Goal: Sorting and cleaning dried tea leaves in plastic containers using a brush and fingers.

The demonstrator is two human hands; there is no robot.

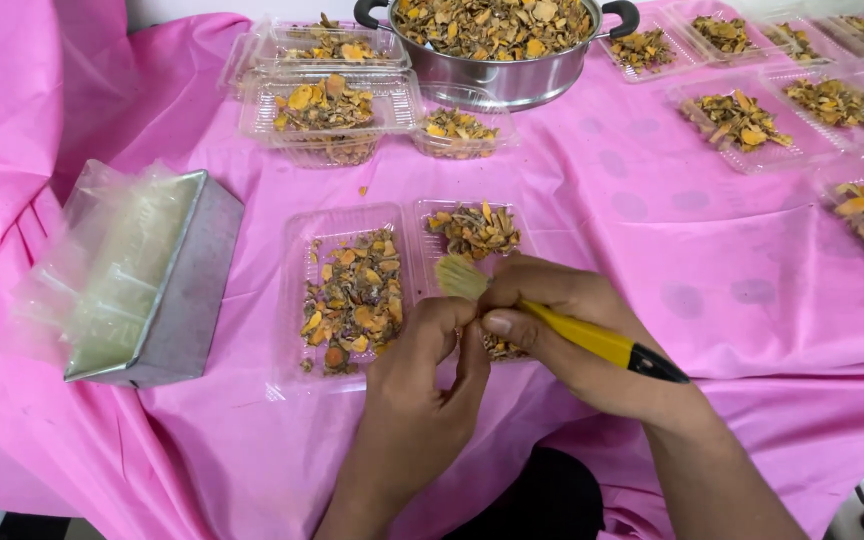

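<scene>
The right hand (572,330) grips a brush (562,325) with a yellow handle and black end, fingers wrapped around the handle and thumb pressed along it. The brush's long axis runs from the near right, where the black tip sticks out past the hand, up to the far left, where the pale bristles (460,277) fan out just beyond the knuckles. The left hand (427,355) sits immediately left of the right, touching it, fingertips curled together and pinching something small that I cannot make out; the bristles lie just above those fingertips, so the left hand is the nearer one to the brush head.

Both hands hover over an open clear plastic clamshell tray (352,290) with 2 shallow compartments, each holding dried orange and brown root slices (352,300), rough and chip-like. It lies on a smooth, creased pink cloth (652,250). To the left stands a dull metal box (177,290) stuffed with thin clear plastic. Far off sit a shiny steel pot (502,50) heaped with slices and more filled trays (742,125).
</scene>
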